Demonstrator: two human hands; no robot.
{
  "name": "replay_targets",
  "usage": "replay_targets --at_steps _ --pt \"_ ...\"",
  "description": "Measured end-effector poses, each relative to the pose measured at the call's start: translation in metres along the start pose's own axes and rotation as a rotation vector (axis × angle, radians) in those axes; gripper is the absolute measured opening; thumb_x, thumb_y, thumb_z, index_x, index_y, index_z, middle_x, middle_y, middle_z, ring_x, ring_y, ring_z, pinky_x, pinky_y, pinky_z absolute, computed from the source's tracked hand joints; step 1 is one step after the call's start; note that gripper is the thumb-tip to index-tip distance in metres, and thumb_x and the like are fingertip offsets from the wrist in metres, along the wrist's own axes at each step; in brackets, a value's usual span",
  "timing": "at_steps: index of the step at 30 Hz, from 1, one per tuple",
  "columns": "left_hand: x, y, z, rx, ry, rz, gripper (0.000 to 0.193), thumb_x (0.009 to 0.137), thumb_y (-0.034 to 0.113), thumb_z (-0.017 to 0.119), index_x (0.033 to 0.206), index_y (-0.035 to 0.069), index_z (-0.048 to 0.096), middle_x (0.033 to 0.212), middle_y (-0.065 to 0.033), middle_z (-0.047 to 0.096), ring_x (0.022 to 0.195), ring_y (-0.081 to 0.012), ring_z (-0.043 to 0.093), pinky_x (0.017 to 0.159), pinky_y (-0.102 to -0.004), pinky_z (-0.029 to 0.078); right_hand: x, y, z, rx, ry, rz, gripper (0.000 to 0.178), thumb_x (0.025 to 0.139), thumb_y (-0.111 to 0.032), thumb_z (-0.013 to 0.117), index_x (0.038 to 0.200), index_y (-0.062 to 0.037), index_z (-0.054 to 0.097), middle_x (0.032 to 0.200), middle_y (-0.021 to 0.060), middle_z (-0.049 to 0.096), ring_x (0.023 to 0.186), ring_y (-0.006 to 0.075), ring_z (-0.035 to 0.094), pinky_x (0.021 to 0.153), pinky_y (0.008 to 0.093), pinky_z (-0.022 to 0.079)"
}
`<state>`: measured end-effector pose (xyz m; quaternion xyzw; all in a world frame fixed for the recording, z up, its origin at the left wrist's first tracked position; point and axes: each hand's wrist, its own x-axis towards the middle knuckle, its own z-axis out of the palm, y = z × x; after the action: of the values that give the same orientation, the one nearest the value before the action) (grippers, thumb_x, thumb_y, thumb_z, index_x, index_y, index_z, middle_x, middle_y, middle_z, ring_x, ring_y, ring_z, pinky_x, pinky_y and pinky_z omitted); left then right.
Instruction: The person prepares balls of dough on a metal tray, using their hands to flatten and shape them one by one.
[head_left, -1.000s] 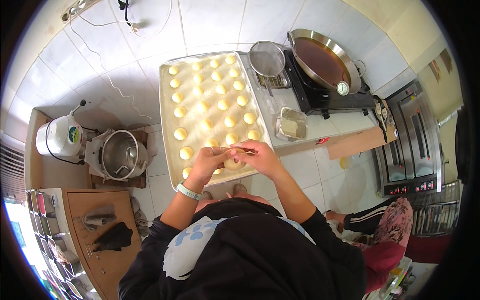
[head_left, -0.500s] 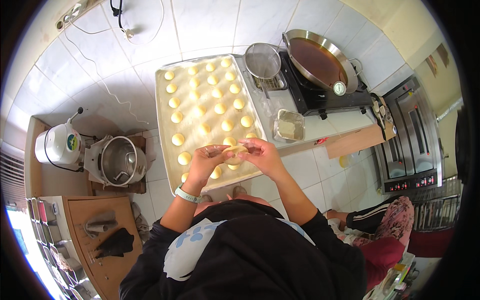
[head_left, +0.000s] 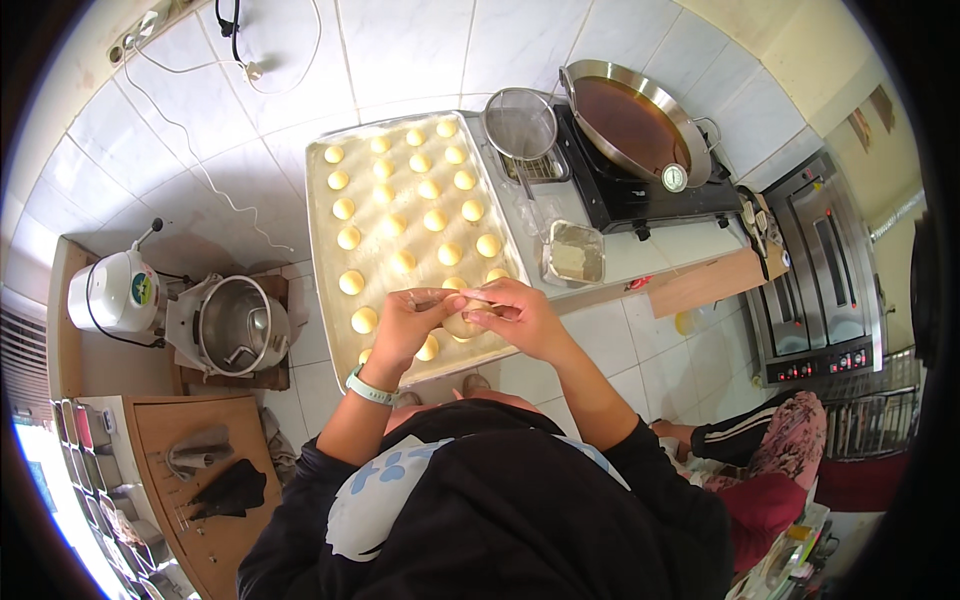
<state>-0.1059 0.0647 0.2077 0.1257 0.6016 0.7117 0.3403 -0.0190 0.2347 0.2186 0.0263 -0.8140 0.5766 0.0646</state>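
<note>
My left hand [head_left: 412, 325] and my right hand [head_left: 522, 318] meet over the near part of a large baking tray [head_left: 322, 262]. Thumbs and fingertips of both pinch one piece of pale dough [head_left: 462, 324], partly hidden by the fingers. Beneath and beyond them, rows of round yellow dough balls [head_left: 403, 261] sit spaced apart on the pale, floury surface of the tray. A few balls close to the wrists are partly covered by my hands. A light green watch band circles my left wrist.
Right of the tray are a wire strainer [head_left: 520, 124], a rectangular container [head_left: 575, 252] and a wide pan of brown oil [head_left: 632, 125] with a thermometer on a black stove [head_left: 610, 205]. A mixer [head_left: 115, 292] with a steel bowl stands left. Another person's legs [head_left: 770, 440] show at right, below an oven [head_left: 815, 270].
My fingertips have drawn closer together over the dough, whose upper edge looked raised and open before. The whole view has shifted slightly; the tray's dough balls stay in place.
</note>
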Motion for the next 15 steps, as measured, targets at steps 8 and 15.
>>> replay_targets --at_steps 8,15 --pt "0.001 0.0 0.0 -0.095 -0.006 -0.116 0.027 0.082 0.018 0.069 0.094 -0.006 0.066 0.082 -0.0056 0.066 0.072 -0.0089 0.058 0.066 -0.0227 0.049 0.003 0.008 0.004 0.319 0.051 0.152 0.027 0.082 -0.004 0.064 0.109 0.0026 0.061 0.099 0.0071 0.06 0.083 0.0152 0.064 0.075 0.0232 0.05" --pt "0.002 -0.01 -0.002 -0.051 -0.017 -0.173 0.028 0.083 0.019 0.068 0.095 -0.006 0.066 0.08 -0.0059 0.065 0.067 -0.0068 0.055 0.058 -0.0188 0.044 -0.003 0.018 0.013 0.406 0.083 0.161 0.028 0.082 -0.005 0.066 0.109 0.0018 0.061 0.099 0.0079 0.062 0.085 0.0138 0.062 0.076 0.0237 0.05"
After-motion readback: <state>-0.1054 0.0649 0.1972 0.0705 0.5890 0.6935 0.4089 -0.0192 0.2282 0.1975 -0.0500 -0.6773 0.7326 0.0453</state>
